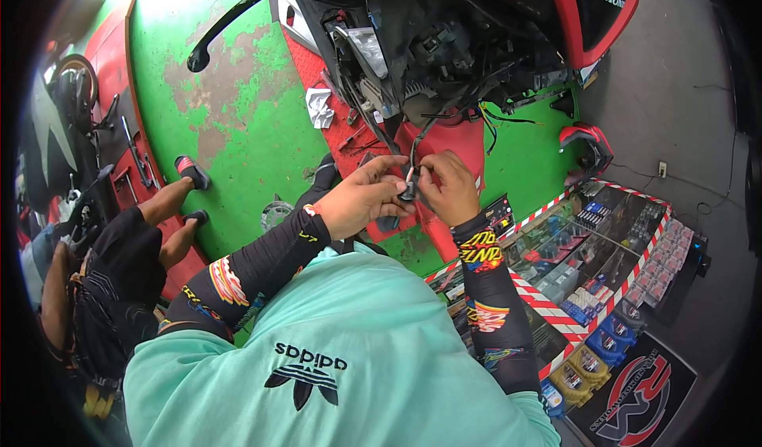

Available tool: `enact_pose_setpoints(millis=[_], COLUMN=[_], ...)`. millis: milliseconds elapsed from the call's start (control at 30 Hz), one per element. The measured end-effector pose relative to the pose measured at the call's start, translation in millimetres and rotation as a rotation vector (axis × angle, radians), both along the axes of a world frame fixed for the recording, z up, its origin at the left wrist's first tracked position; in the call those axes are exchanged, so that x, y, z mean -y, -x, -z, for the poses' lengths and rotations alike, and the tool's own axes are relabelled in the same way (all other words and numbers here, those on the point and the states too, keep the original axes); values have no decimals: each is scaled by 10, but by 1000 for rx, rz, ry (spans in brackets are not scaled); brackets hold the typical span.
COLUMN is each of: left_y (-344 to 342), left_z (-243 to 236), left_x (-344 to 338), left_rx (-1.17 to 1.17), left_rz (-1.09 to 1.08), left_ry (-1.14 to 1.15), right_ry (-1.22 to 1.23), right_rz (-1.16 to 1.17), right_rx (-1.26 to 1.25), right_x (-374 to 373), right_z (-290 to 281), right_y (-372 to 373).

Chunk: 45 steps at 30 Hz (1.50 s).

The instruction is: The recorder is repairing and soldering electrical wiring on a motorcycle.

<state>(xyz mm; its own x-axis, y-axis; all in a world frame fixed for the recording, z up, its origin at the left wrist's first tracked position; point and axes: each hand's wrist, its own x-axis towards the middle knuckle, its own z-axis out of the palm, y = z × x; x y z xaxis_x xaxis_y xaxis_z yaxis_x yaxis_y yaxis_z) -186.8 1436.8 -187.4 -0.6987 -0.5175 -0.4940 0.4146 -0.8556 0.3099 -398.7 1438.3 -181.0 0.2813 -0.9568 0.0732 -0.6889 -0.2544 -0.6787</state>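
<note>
My left hand [361, 199] has its thumb and fingers closed round a small dark part [409, 189] that looks like a wire connector or socket. Dark wiring [418, 141] runs from it up into the partly stripped motorcycle [444, 50]. Close on its right side, my right hand [450, 189] pinches at the same spot with thumb and forefinger. What lies between those right fingertips is too small to make out. A red body panel [456, 141] sits just beyond my hands.
The motorcycle stands on a red platform [305, 58] over a green floor [238, 114]. To the right is a glass display case [571, 249] edged with red-and-white tape. At left, another person [119, 272] works beside a second motorcycle [51, 138]. White crumpled paper [319, 108] lies on the platform.
</note>
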Motion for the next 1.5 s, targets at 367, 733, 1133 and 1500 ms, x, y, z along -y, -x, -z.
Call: enact_pose_setpoints(millis=[367,733,1133,1500], left_y=[-116,-218,-270,-92], left_z=[-132,175,326,206], left_x=[317,356,416,441], left_rx=[289,98,-88,-1], left_rz=[121,194,245,288], left_ry=[82,129,96,184], right_ry=[-359,-343,-387,-368], right_rz=[134,185,421,300], right_rx=[274,311,214,206], right_x=[113,11,-96,-88], right_z=[-289,-135,-352,-305], right_y=[-231,-117,-296,-180])
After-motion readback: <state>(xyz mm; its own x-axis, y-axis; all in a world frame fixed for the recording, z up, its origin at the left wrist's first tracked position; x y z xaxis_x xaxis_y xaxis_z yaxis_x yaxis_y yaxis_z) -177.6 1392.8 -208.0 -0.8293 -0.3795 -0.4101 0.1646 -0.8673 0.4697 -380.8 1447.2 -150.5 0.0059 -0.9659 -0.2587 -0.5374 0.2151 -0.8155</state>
